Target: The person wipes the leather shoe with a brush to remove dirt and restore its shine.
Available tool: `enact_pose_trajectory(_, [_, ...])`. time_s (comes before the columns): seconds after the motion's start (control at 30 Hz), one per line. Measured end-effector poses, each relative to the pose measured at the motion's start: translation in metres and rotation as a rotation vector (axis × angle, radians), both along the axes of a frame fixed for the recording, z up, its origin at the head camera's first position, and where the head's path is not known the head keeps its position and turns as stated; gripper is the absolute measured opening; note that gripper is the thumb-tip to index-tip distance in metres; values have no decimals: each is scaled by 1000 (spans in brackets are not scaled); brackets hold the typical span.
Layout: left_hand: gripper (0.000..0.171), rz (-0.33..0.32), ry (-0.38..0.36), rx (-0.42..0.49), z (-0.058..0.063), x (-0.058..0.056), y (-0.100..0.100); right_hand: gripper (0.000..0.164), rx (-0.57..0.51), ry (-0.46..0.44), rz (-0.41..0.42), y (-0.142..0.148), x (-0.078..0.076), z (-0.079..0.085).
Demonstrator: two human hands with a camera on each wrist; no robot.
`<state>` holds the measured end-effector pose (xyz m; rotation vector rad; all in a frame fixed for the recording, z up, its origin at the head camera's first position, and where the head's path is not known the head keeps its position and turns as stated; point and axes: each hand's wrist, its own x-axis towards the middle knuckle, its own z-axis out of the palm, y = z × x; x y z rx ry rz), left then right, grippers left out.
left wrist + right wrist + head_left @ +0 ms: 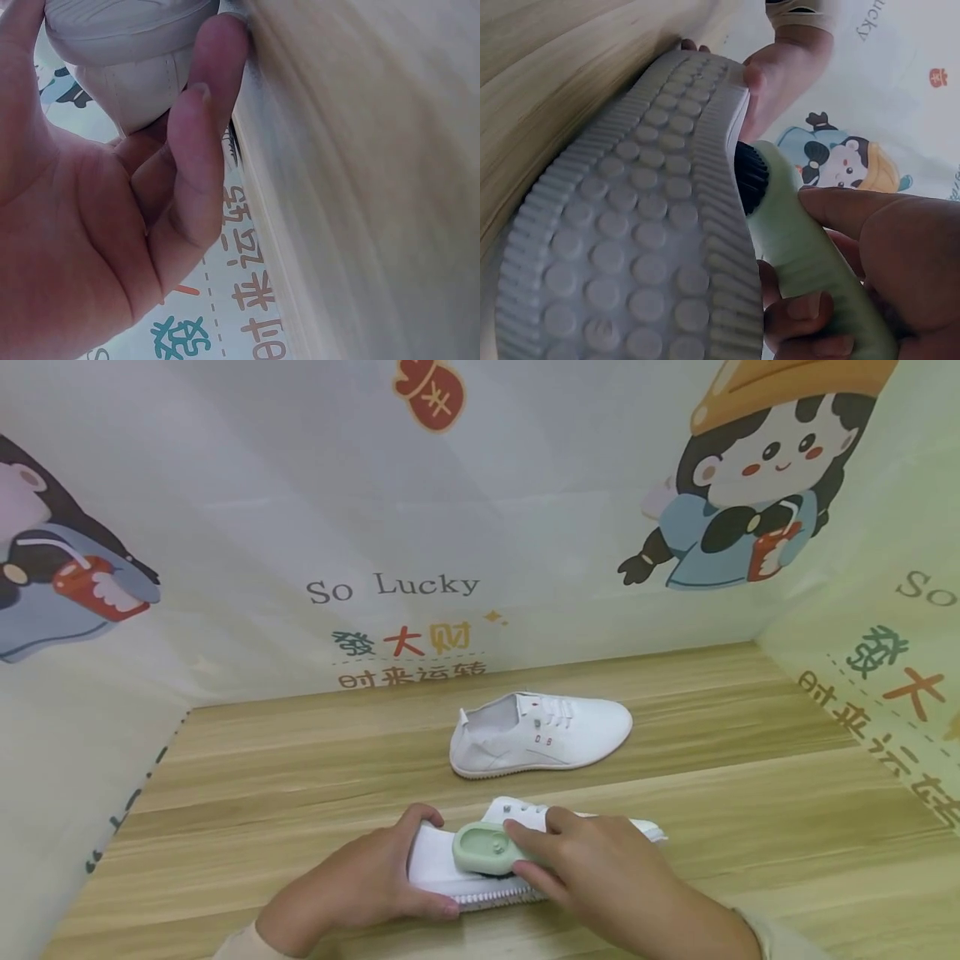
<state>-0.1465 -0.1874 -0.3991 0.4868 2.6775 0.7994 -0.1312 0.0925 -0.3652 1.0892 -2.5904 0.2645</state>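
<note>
A white lace-up shoe point(438, 860) lies tipped on its side near the front of the table, its studded sole point(641, 225) facing the right wrist camera. My left hand point(367, 877) grips the shoe's heel end, thumb along the sole edge and fingers over the far side. A pale green brush point(480, 849) with dark bristles point(751, 178) is held in my right hand point(600, 868), fingers curled round its handle. The bristles touch the shoe's side near the sole. In the left wrist view, the heel point(142, 82) sits between thumb and fingers.
A second white shoe point(540, 735) stands upright behind, toe to the right. The wood-grain table point(300, 760) is bounded by printed cloth walls point(262, 527) at the back and both sides.
</note>
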Motion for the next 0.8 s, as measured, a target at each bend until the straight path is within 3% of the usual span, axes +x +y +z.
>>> enact_pose_trajectory(0.47, [94, -7, 6, 16, -1, 0, 0, 35, 24, -33, -8, -26, 0, 0])
enact_pose_trajectory(0.8, [92, 7, 0, 17, -1, 0, 0, 36, 4, -102, -30, -18, -3, 2])
